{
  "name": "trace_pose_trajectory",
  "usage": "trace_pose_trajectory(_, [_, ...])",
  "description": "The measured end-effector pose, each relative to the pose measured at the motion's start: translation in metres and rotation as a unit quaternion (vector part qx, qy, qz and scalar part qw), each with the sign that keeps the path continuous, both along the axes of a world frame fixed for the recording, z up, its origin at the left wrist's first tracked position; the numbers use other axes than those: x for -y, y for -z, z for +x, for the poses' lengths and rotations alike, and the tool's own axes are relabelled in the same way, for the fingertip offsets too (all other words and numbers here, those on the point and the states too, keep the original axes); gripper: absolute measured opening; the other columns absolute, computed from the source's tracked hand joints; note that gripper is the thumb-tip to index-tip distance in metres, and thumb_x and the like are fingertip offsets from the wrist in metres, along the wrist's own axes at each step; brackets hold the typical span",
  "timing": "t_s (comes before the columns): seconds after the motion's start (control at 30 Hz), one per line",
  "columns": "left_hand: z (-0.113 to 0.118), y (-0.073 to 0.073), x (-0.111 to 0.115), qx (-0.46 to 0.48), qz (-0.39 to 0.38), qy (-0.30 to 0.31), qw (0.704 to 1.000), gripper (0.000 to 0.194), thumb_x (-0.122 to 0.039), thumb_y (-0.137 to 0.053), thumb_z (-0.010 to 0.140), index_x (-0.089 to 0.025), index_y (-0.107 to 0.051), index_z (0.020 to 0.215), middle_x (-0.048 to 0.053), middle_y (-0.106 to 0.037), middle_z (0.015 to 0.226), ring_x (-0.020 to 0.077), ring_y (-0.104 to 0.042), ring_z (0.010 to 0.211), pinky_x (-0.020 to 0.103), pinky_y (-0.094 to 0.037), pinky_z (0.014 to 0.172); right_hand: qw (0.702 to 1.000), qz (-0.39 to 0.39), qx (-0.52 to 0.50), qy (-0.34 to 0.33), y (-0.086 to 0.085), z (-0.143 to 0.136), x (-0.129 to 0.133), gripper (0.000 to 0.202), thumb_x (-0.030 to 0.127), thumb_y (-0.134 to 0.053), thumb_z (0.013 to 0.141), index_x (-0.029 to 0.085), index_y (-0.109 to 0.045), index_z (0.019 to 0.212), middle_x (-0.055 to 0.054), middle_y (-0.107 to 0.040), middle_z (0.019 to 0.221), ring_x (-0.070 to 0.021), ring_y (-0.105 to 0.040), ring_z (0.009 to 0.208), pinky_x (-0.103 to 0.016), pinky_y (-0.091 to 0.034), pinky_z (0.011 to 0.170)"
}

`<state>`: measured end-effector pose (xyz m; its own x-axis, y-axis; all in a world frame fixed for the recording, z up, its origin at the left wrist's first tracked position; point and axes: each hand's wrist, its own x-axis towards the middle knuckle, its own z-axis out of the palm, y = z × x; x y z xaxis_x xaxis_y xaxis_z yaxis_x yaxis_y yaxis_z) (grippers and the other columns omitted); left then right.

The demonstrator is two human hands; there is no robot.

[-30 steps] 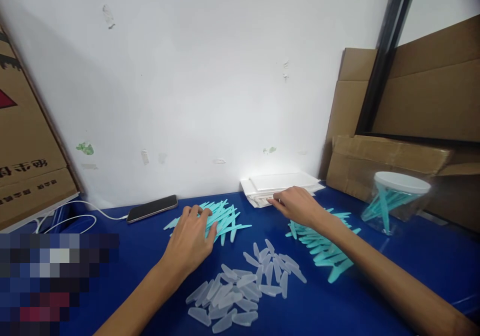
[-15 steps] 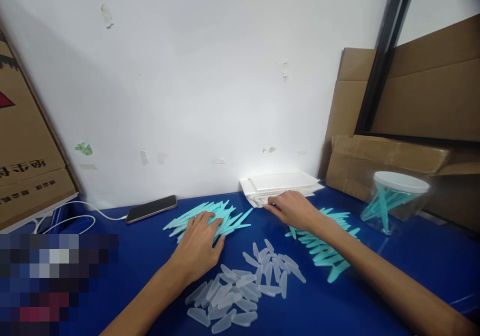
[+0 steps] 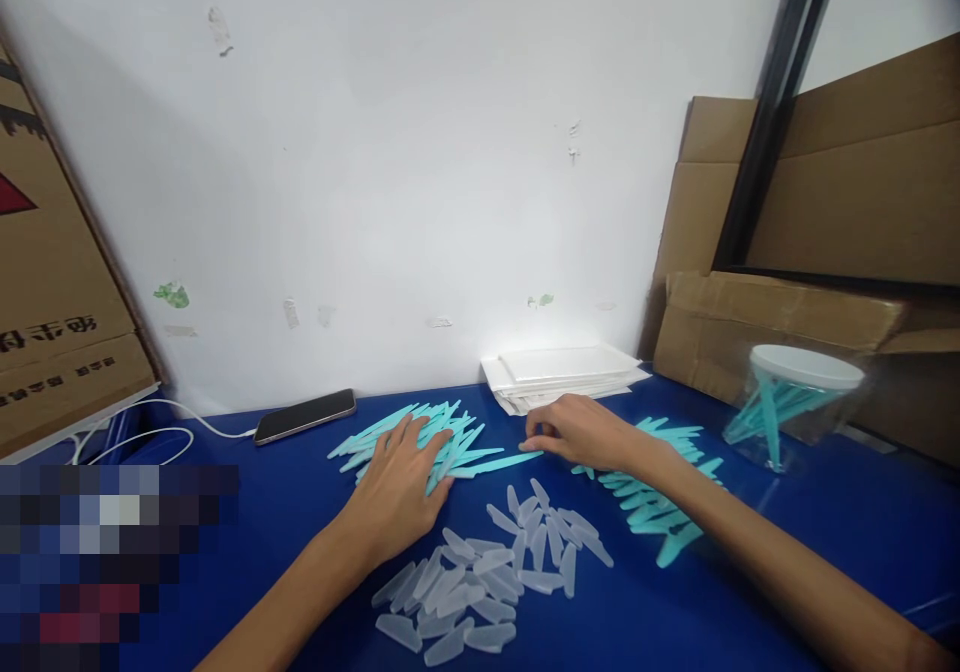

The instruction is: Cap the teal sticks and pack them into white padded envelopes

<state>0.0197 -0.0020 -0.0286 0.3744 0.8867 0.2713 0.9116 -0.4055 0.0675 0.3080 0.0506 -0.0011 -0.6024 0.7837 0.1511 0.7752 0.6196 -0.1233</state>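
In the head view, a single teal stick (image 3: 499,464) is seen at the centre of the frame, lying on the blue bench (image 3: 274,517) between the two hands. Its long axis is set almost level across the picture, raised slightly toward the right; the narrow tip is pointed at the right hand (image 3: 589,432), and the other end is lost beside the left thumb.

The left hand (image 3: 401,477) is laid palm down over the left heap of teal sticks (image 3: 454,419), its grip spread, probably so that the loose sticks are steadied. By the right hand, thumb and forefinger are brought together at the stick's tip; whether the tip is pinched or only touched cannot be told.

In the left heap, most tips are fanned toward the upper right. In the right heap of teal sticks (image 3: 649,502), partly hidden by the right forearm, the sticks are laid side by side, mostly crosswise, perhaps so that they are kept apart from the left heap. Pale translucent pieces (image 3: 450,597) are scattered at lower centre, seemingly within reach of both hands. A white stack (image 3: 566,364) is set against the wall, and a white-topped container (image 3: 780,417) holding teal sticks is stood at the right.
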Motion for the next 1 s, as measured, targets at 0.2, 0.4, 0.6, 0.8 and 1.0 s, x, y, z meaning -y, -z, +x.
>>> trace_pose_trajectory(0.2, [-0.01, -0.005, -0.003, -0.026, -0.02, -0.029, 0.999, 0.063, -0.031, -0.055, 0.086, -0.025, -0.043, 0.147, 0.013, -0.039, 0.155, 0.0385, -0.025, 0.147, 0.057, -0.029, 0.115, 0.997, -0.047, -0.036, -0.059, 0.004, -0.009, 0.004, 0.022, 0.045, -0.065, 0.092, 0.024, -0.071, 0.091, 0.001, -0.073, 0.077, -0.0154, -0.064, 0.068, -0.024, -0.035, 0.057])
trace_pose_trajectory(0.4, [-0.008, -0.008, -0.001, -0.046, -0.045, -0.042, 0.997, 0.065, -0.031, -0.051, 0.087, -0.023, -0.039, 0.15, 0.015, -0.036, 0.156, 0.0399, -0.022, 0.147, 0.057, -0.027, 0.116, 0.995, 0.019, -0.031, -0.088, 0.01, -0.018, 0.008, 0.017, 0.037, -0.06, 0.096, 0.024, -0.069, 0.101, 0.0, -0.073, 0.091, -0.0172, -0.066, 0.08, -0.025, -0.038, 0.063])
trace_pose_trajectory(0.6, [-0.011, -0.005, -0.003, -0.06, -0.013, -0.032, 0.998, 0.063, -0.026, -0.051, 0.085, -0.024, -0.042, 0.147, 0.016, -0.041, 0.153, 0.0379, -0.029, 0.145, 0.058, -0.029, 0.114, 0.995, 0.072, -0.011, -0.069, 0.015, -0.024, 0.012, 0.021, 0.041, -0.055, 0.099, 0.023, -0.066, 0.101, -0.002, -0.071, 0.094, -0.0176, -0.065, 0.079, -0.026, -0.035, 0.06])
trace_pose_trajectory(0.8, [-0.018, -0.002, -0.008, -0.038, 0.011, -0.019, 0.999, 0.061, -0.023, -0.052, 0.083, -0.023, -0.045, 0.144, 0.016, -0.045, 0.149, 0.0399, -0.031, 0.143, 0.062, -0.029, 0.112, 0.995, 0.088, -0.001, -0.051, 0.017, -0.027, 0.013, 0.023, 0.041, -0.052, 0.1, 0.022, -0.065, 0.098, -0.002, -0.07, 0.094, -0.0182, -0.065, 0.08, -0.026, -0.034, 0.058])
trace_pose_trajectory(1.0, [-0.014, 0.0, -0.003, -0.016, 0.01, 0.03, 0.999, 0.061, -0.022, -0.054, 0.084, -0.027, -0.045, 0.144, 0.014, -0.043, 0.15, 0.0395, -0.03, 0.144, 0.061, -0.033, 0.11, 0.993, 0.096, 0.002, -0.062, 0.022, -0.031, 0.013, 0.022, 0.034, -0.049, 0.102, 0.022, -0.066, 0.108, -0.005, -0.069, 0.101, -0.0194, -0.066, 0.088, -0.026, -0.041, 0.066])
